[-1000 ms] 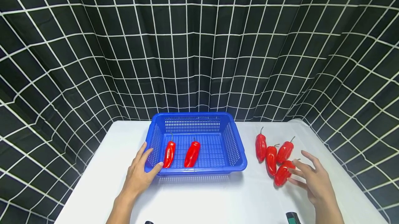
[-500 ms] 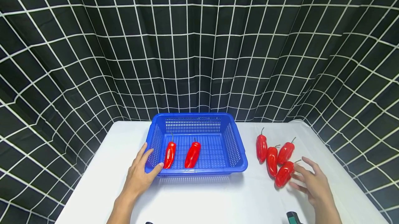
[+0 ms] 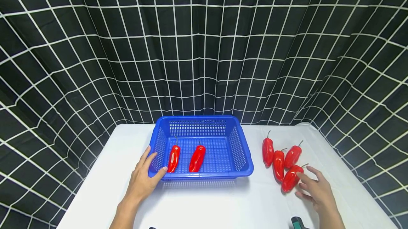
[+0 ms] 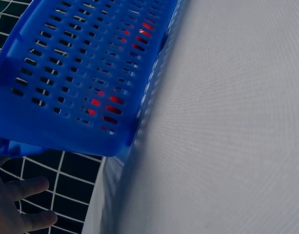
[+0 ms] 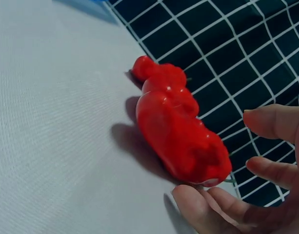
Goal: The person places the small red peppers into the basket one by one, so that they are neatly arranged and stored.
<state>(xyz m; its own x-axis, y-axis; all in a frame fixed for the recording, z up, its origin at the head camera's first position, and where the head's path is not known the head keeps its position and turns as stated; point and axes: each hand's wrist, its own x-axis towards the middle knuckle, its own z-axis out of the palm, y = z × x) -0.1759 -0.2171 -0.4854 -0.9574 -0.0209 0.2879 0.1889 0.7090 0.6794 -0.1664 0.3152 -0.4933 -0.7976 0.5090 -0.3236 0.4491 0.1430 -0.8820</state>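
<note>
My left hand (image 3: pixel 140 183) rests at the near-left corner of a blue perforated plastic basket (image 3: pixel 204 175), thumb on the front rim and fingers spread along the left side. Inside lie two red chili peppers: one on the left (image 3: pixel 173 159) and one closer to the middle (image 3: pixel 197 159). My right hand (image 3: pixel 318 189) is beside the nearest red pepper (image 3: pixel 290 179) of a cluster on the right. Its fingers are parted and loosely bent around the stem end. In the right wrist view, a gap shows between the upper fingertips (image 5: pixel 251 122) and the pepper (image 5: pixel 178 136); the thumb is close to its end.
More red peppers lie against each other on the white table (image 3: pixel 223 204): one at the far left of the cluster (image 3: pixel 267 153), others nearer (image 3: pixel 278 165) and behind (image 3: pixel 292 157). A black grid-patterned curtain (image 3: pixel 204 45) encloses the table. A black-and-green object (image 3: pixel 298 223) shows at the bottom edge.
My right hand has shifted slightly left and down, and its fingers have come nearer the closest pepper. The left hand and the basket stay in place.
</note>
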